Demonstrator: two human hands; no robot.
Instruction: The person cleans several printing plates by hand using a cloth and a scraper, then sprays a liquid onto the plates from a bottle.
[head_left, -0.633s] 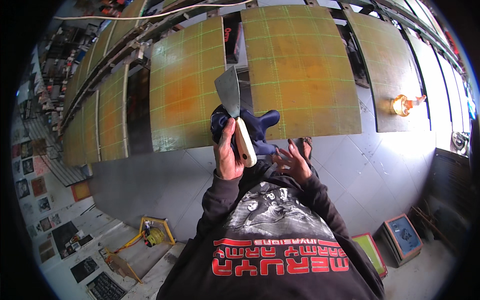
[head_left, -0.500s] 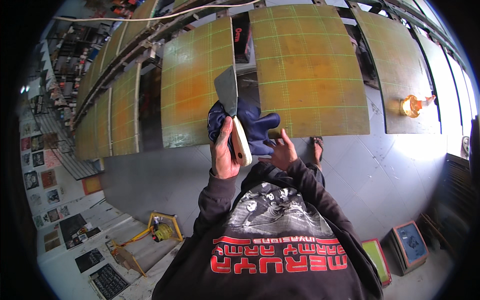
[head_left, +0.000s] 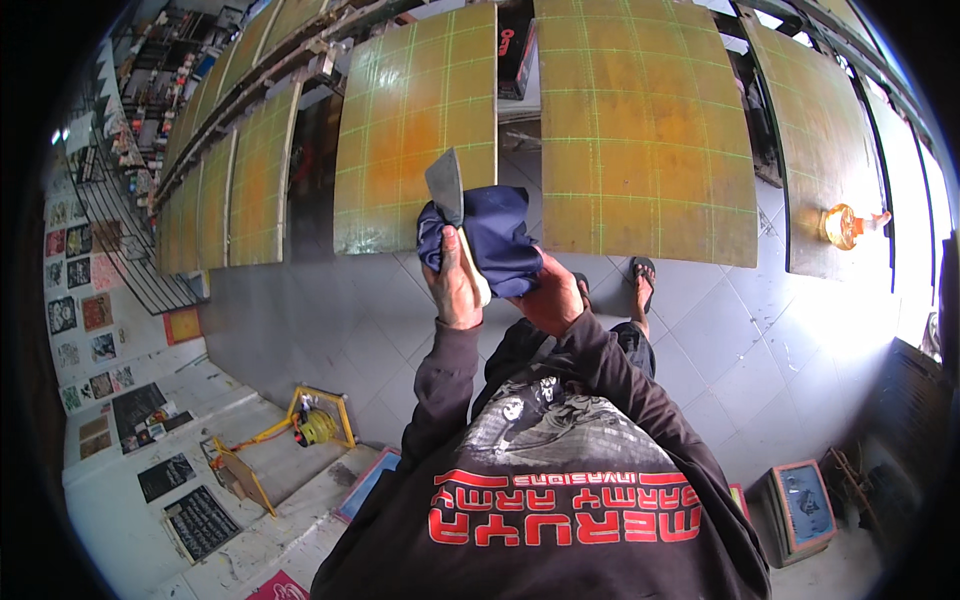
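The right hand [head_left: 553, 297], open beside the blue cloth [head_left: 500, 235] earlier, now grips its right side; the left hand [head_left: 455, 285] still clasps the scraper [head_left: 455, 210] and the cloth's left part. The cloth hides one grid-lined board's [head_left: 415, 120] near right corner. Farther right, an orange bottle [head_left: 842, 228] sits toward another board's [head_left: 810, 130] near edge.

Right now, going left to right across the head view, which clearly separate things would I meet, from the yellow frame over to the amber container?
Yellow frame → scraper, blade up → right grip → amber container.
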